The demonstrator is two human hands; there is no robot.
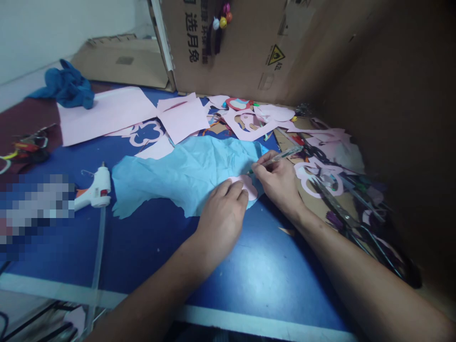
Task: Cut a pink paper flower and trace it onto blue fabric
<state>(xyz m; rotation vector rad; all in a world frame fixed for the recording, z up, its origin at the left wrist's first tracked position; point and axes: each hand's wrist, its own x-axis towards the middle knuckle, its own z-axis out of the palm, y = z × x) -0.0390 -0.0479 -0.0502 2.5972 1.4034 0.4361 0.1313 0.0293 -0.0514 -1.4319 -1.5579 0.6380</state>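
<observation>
A light blue sheet of cloth, wrinkled and with uneven edges, lies on the blue table. On its right part rests a small pink paper cutout with a rounded edge. The fingers of my left hand lie flat over the cutout and press it against the cloth, hiding part of it. In a pinch, my right hand holds a clear-barrelled pen. The pen's tip points down at the upper right edge of the cutout; whether it touches the cloth I cannot tell.
At left a white glue gun stands with its glue stick trailing. Large scissors and pink paper scraps lie right of my forearm. Pink sheets and a dark blue cloth are behind. Cardboard walls border the table.
</observation>
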